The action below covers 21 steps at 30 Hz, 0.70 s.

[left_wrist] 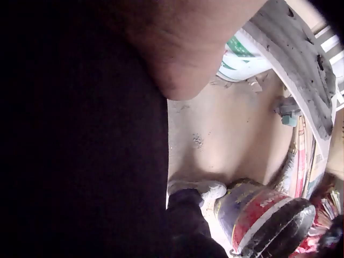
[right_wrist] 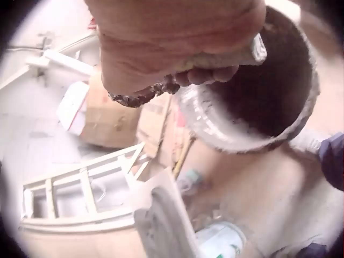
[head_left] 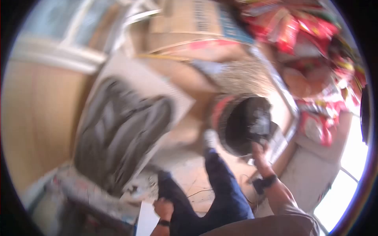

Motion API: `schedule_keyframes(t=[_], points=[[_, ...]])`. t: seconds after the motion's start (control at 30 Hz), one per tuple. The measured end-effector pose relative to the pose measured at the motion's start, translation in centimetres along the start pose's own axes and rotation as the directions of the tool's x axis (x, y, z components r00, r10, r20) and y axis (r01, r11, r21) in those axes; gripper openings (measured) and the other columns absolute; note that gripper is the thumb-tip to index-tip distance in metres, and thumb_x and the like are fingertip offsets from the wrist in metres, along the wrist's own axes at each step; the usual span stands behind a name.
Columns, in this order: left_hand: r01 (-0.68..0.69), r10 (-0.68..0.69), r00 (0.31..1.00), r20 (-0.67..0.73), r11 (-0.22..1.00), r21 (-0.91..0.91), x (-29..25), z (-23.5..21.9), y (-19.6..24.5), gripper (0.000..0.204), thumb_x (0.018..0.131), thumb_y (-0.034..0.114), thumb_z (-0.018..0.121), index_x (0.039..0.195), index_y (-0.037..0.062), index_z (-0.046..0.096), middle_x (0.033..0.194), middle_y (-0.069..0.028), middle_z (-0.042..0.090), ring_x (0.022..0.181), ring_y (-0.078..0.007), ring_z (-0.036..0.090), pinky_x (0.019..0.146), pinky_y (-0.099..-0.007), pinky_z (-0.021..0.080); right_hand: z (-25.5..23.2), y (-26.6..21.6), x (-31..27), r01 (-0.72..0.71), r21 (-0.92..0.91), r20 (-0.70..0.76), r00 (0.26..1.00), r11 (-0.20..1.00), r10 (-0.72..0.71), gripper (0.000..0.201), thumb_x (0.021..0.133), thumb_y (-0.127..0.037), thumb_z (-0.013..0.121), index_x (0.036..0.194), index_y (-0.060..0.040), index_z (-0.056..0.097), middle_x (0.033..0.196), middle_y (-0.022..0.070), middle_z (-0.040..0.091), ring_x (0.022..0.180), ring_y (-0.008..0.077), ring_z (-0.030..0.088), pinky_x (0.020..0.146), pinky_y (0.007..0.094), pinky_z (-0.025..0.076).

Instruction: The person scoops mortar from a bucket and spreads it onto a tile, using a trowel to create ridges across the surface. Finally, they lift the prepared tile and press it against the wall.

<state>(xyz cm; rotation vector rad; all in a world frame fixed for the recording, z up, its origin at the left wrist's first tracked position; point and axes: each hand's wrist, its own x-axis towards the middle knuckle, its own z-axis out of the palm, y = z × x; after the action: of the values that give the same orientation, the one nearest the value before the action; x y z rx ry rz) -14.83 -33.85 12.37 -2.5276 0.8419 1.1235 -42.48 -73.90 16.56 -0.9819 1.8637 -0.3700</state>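
My right hand [head_left: 262, 157] is over the near rim of a round bucket [head_left: 226, 131]. In the right wrist view its fingers [right_wrist: 207, 75] curl round a pale handle [right_wrist: 252, 54], with a dark, crusted edge [right_wrist: 134, 99] beside the hand. The bucket's inside [right_wrist: 266, 99] is dark, with grey smears on its wall. My left hand [head_left: 163, 208] rests on my thigh and holds nothing visible; in the left wrist view only its heel [left_wrist: 188, 59] shows against dark trousers. Grey wet material [head_left: 126, 133] lies in thick ridges on a pale board [head_left: 175, 94] at the left.
Cardboard boxes [head_left: 181, 19] stand at the back, red packets [head_left: 311, 31] at the back right. A white-framed piece [right_wrist: 83, 188] and a white-and-green container [right_wrist: 223, 239] are near the board. My foot [head_left: 210, 137] is close to the bucket; a white panel [head_left: 145, 218] lies by my left hand.
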Motion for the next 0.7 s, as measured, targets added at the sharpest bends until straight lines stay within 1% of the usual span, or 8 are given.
schedule_keyframes(t=[0.03, 0.2, 0.37, 0.43, 0.57, 0.63, 0.67, 0.7], points=[[0.152, -0.152, 0.988, 0.009, 0.988, -0.022, 0.1, -1.2, 0.7, 0.018, 0.079, 0.022, 0.06, 0.084, 0.0087, 0.072, 0.09, -0.0118, 0.07, 0.092, -0.0382, 0.062, 0.085, -0.0471, 0.051, 0.7, -1.0, -1.9, -0.01, 0.191, 0.03, 1.0, 0.981, 0.004, 0.024, 0.091, -0.019, 0.063, 0.108, -0.0021, 0.059, 0.072, 0.0008, 0.057, 0.057, 0.01, 0.053, 0.052, 0.0261, 0.044], [0.319, -0.301, 0.943, 0.142, 0.939, -0.126, 0.4, -3.9, -0.4, 0.029, 0.086, 0.025, 0.054, 0.102, 0.0095, 0.073, 0.109, -0.0179, 0.064, 0.106, -0.038, 0.06, 0.088, -0.0476, 0.052, 13.6, -7.9, -10.6, 0.412, 0.063, 0.241, 0.878, 0.909, -0.415, 0.032, 0.092, -0.009, 0.063, 0.121, 0.0004, 0.054, 0.106, 0.0096, 0.063, 0.084, 0.0131, 0.06, 0.072, 0.0286, 0.05], [0.335, -0.299, 0.937, 0.18, 0.915, -0.224, -0.4, -3.8, -2.8, 0.033, 0.088, 0.029, 0.053, 0.109, 0.0099, 0.071, 0.114, -0.0164, 0.062, 0.11, -0.0363, 0.058, 0.089, -0.0476, 0.051, 31.9, -8.1, -11.2, 0.744, -0.462, 0.598, 0.664, 0.483, -0.449, 0.041, 0.09, -0.038, 0.064, 0.091, 0.0023, 0.054, 0.079, 0.0301, 0.064, 0.076, 0.0486, 0.063, 0.064, 0.0511, 0.051], [0.331, -0.293, 0.94, 0.177, 0.909, -0.252, -1.1, -3.6, -4.3, 0.033, 0.088, 0.029, 0.053, 0.108, 0.01, 0.071, 0.114, -0.0162, 0.062, 0.11, -0.0362, 0.058, 0.089, -0.0477, 0.051, 33.0, -8.9, -12.6, 0.787, -0.463, 0.633, 0.616, 0.407, -0.47, 0.038, 0.088, -0.033, 0.067, 0.095, 0.0028, 0.055, 0.08, 0.03, 0.065, 0.078, 0.049, 0.064, 0.067, 0.0514, 0.052], [0.291, -0.26, 0.956, 0.136, 0.901, -0.323, -0.2, -4.7, -6.3, 0.031, 0.088, 0.028, 0.053, 0.105, 0.0095, 0.071, 0.114, -0.0163, 0.062, 0.11, -0.0364, 0.058, 0.088, -0.0482, 0.052, 28.6, -16.3, -17.6, 0.716, -0.246, 0.658, 0.619, 0.654, -0.429, 0.04, 0.089, -0.033, 0.067, 0.101, 0.0042, 0.058, 0.087, 0.0278, 0.067, 0.085, 0.0437, 0.067, 0.076, 0.0469, 0.052], [0.298, -0.263, 0.954, 0.145, 0.889, -0.347, 0.1, -5.5, -7.0, 0.031, 0.088, 0.027, 0.052, 0.104, 0.0087, 0.071, 0.114, -0.0164, 0.062, 0.11, -0.0366, 0.058, 0.088, -0.0485, 0.052, 27.0, -17.4, -17.0, 0.741, -0.451, 0.593, 0.665, 0.497, -0.454, 0.037, 0.091, -0.033, 0.065, 0.102, 0.0018, 0.059, 0.091, 0.0267, 0.067, 0.09, 0.0438, 0.066, 0.077, 0.0477, 0.051], [0.303, -0.265, 0.952, 0.152, 0.886, -0.352, 0.1, -5.7, -7.4, 0.03, 0.088, 0.027, 0.052, 0.103, 0.0084, 0.071, 0.114, -0.0164, 0.062, 0.11, -0.0367, 0.058, 0.087, -0.0487, 0.053, 26.3, -16.0, -14.8, 0.844, -0.492, 0.645, 0.519, 0.214, -0.56, 0.037, 0.094, -0.035, 0.06, 0.106, 0.0002, 0.06, 0.094, 0.0263, 0.067, 0.093, 0.0447, 0.065, 0.078, 0.0489, 0.051], [0.302, -0.267, 0.953, 0.144, 0.884, -0.357, 0.1, -5.8, -7.6, 0.03, 0.088, 0.026, 0.052, 0.103, 0.0079, 0.071, 0.113, -0.0167, 0.062, 0.109, -0.0368, 0.058, 0.087, -0.0486, 0.053, 26.6, -16.4, -15.2, 0.831, -0.514, 0.677, 0.546, 0.214, -0.493, 0.038, 0.094, -0.036, 0.058, 0.106, 0.0001, 0.06, 0.094, 0.0266, 0.067, 0.092, 0.0452, 0.064, 0.079, 0.0496, 0.051]])
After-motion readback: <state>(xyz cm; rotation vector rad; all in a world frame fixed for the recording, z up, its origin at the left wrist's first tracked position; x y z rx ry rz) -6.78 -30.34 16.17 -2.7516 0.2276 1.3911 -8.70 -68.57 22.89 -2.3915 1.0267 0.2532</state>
